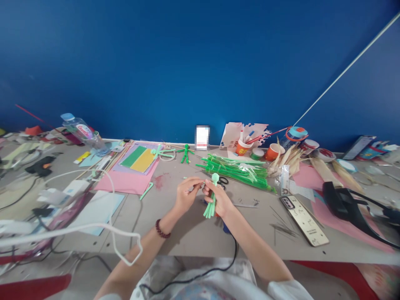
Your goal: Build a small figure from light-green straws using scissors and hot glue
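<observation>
My right hand (218, 199) is closed around a pale green figure made of folded straws (211, 201), its round knotted top sticking up above my fingers. My left hand (186, 192), with a dark bead bracelet on the wrist, pinches one thin strand at the figure's top. Both hands hover just above the grey table (193, 233) near its middle. A pair of black scissors (223, 181) lies right behind the figure.
A bag of green straws (237, 170) lies behind my hands. Pink, green and yellow paper sheets (134, 168) and a small green straw figure (186, 153) lie back left. A phone (304, 219) lies right, orange cups (274, 151) behind. White cables (103, 227) and a water bottle (83, 132) are left.
</observation>
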Available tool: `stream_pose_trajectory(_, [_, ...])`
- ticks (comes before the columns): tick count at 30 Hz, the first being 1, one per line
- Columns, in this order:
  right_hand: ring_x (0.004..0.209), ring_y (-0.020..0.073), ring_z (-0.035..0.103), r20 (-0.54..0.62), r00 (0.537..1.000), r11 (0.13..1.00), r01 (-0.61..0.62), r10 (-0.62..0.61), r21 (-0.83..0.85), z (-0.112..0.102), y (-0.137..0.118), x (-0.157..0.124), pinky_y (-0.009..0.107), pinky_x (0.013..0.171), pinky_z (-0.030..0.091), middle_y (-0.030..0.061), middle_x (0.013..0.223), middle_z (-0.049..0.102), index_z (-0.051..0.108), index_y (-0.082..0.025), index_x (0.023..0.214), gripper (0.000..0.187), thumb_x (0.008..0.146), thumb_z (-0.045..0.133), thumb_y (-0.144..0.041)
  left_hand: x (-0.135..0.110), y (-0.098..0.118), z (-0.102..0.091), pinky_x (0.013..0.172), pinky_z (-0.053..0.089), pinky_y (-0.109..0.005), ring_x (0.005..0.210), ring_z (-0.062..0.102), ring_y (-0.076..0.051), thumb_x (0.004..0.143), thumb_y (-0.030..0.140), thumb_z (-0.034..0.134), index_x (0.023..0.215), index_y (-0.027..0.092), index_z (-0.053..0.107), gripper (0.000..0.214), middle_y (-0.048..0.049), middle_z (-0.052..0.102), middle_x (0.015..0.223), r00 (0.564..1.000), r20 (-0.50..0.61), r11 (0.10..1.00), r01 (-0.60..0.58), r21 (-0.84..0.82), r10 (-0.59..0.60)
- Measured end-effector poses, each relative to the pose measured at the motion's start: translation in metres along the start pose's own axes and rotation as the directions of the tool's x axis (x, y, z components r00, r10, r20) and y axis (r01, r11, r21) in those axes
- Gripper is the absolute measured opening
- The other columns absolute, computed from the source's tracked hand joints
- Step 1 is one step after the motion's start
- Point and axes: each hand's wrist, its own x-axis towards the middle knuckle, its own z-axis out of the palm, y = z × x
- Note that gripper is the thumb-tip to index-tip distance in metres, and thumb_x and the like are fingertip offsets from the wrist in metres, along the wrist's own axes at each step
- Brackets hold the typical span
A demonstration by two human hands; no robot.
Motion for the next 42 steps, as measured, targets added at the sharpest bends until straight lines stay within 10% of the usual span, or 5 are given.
stream_pose_trajectory(27, [0.035, 0.0048, 0.039, -0.131, 0.938, 0.927, 0.282, -0.32, -0.248, 0.0, 0.014, 0.002, 0.017, 0.028, 0.028, -0.0043, 0.047, 0.049, 0.058, -0.015, 0.06, 0.029, 0.06, 0.077, -0.037, -0.004, 0.008, 0.012, 0.056, 0.049, -0.023, 0.068, 0.061, -0.013, 0.076, 0.027, 0.063, 0.076, 0.017, 0.069, 0.011, -0.0048, 0.067, 0.075, 0.962, -0.062, 0.935, 0.241, -0.261, -0.266])
stream_pose_trajectory(42, [0.031, 0.0059, 0.042, -0.179, 0.857, 0.817, 0.369, -0.484, -0.442, -0.002, 0.021, 0.001, 0.018, 0.027, 0.031, -0.0039, 0.049, 0.052, 0.06, -0.015, 0.067, 0.03, 0.065, 0.073, -0.042, -0.004, 0.016, 0.019, 0.047, 0.041, -0.02, 0.05, 0.05, -0.008, 0.066, 0.035, 0.072, 0.071, 0.014, 0.066, 0.022, -0.001, 0.063, 0.062, 0.844, 0.028, 0.7, 0.463, -0.543, -0.536])
